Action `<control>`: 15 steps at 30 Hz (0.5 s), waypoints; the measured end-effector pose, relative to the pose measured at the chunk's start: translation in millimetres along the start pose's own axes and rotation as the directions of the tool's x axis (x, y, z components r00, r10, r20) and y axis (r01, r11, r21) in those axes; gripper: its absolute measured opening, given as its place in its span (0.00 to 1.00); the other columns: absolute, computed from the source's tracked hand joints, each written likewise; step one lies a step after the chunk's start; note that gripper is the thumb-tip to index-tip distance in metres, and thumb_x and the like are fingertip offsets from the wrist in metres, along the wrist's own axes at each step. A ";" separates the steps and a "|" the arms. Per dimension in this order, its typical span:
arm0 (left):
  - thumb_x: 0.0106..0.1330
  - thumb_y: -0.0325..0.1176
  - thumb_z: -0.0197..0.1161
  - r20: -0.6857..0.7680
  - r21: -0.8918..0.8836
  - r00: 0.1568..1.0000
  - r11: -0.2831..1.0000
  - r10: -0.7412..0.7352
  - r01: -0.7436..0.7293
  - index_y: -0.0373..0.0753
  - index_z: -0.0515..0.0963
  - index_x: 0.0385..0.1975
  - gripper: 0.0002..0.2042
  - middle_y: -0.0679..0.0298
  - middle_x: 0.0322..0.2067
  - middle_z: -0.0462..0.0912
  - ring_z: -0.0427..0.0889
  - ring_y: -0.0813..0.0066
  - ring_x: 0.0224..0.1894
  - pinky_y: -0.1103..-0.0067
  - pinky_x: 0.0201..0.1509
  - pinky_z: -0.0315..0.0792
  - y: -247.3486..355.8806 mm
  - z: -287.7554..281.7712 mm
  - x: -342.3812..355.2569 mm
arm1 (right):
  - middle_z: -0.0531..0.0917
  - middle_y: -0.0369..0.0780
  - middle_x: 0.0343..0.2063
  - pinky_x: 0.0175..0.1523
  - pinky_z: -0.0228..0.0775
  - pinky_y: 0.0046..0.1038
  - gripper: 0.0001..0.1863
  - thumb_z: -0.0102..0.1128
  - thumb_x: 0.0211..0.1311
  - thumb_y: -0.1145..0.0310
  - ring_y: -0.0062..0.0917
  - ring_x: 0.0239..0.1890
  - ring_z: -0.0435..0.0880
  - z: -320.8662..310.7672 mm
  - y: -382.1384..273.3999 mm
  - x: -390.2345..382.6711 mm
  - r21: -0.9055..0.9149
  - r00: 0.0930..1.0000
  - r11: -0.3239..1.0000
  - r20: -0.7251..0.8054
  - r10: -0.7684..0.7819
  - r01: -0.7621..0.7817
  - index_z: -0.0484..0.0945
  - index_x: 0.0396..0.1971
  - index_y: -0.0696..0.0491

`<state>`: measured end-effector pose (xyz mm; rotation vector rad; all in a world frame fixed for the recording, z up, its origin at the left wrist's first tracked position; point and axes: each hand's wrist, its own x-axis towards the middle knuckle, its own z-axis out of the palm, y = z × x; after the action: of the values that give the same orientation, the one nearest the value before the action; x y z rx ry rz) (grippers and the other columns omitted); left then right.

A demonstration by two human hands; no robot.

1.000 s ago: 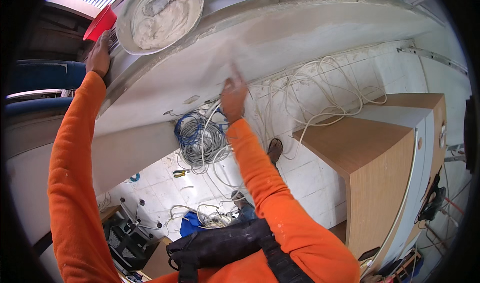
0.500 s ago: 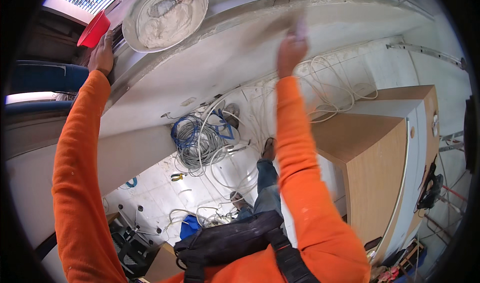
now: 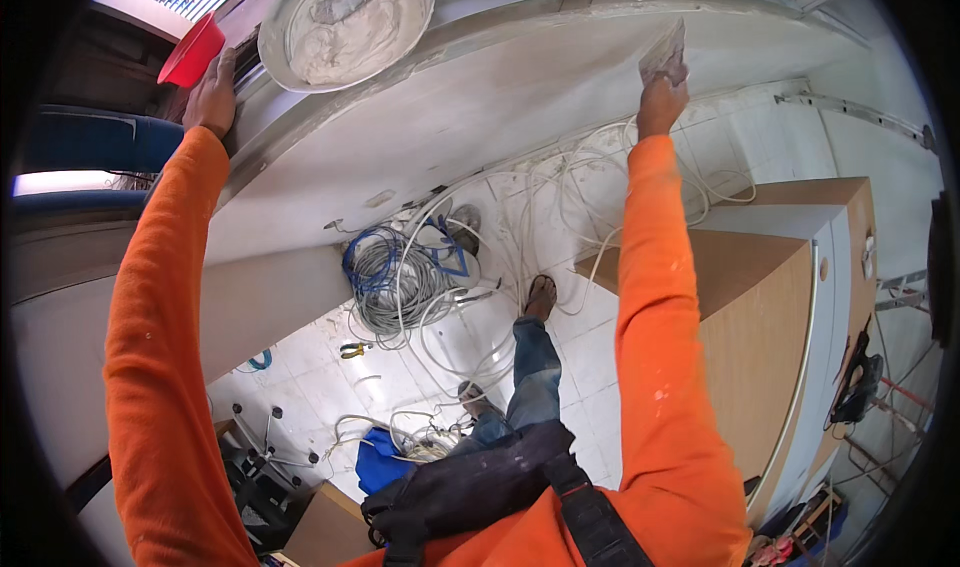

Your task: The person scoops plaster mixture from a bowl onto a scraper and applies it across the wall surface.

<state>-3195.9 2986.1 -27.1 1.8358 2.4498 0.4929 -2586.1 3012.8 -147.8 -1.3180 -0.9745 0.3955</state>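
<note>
My right hand is closed around a flat putty scraper, its broad pale blade against or close to the upper part of the white wall. My left hand lies on the window ledge with its fingers stretched out, beside a red plastic bowl; whether it touches the bowl I cannot tell. To its right, a large pale basin of whitish putty sits on the ledge. A second putty knife with a wooden handle lies across it.
Coiled grey and blue cables lie on the tiled floor by my feet, with loose white hoses along the wall. Yellow-handled pliers lie nearby. A wooden cabinet stands at right, an overturned chair base at lower left.
My right hand has moved right along the wall with the scraper. My left hand has stayed on the ledge, and the view has shifted slightly.
</note>
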 end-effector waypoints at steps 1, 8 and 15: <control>0.67 0.62 0.30 0.001 0.004 1.000 1.000 -0.008 0.008 0.49 0.63 0.64 0.33 0.53 0.63 0.65 0.60 0.55 0.67 0.68 0.69 0.51 -3.7 -1.8 -1.5 | 0.77 0.51 0.48 0.54 0.69 0.30 0.25 0.42 0.56 0.77 0.36 0.52 0.77 8.2 -2.0 -5.6 0.002 1.000 1.000 0.008 0.004 -0.004 0.68 0.55 0.68; 0.67 0.63 0.29 -0.001 0.019 1.000 1.000 -0.017 0.017 0.49 0.63 0.64 0.34 0.52 0.63 0.65 0.60 0.55 0.67 0.68 0.69 0.51 -4.8 -3.3 -1.8 | 0.76 0.47 0.21 0.31 0.65 0.39 0.07 0.51 0.55 0.71 0.42 0.25 0.75 100.0 -38.8 -222.9 -0.147 0.945 0.986 0.302 0.123 -0.082 0.74 0.24 0.59; 0.67 0.65 0.28 0.003 0.028 1.000 1.000 -0.010 0.010 0.48 0.62 0.64 0.35 0.52 0.63 0.66 0.60 0.54 0.67 0.68 0.69 0.52 -20.1 -7.1 2.4 | 0.79 0.48 0.39 0.47 0.66 0.34 0.18 0.47 0.57 0.74 0.38 0.39 0.76 34.8 -6.8 -178.9 -0.327 0.983 0.936 0.078 0.167 -0.133 0.72 0.47 0.63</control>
<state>-3216.8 2981.8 -25.5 1.8317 2.4752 0.4567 -2716.3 2901.0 -209.5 -1.6883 -1.0602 0.4388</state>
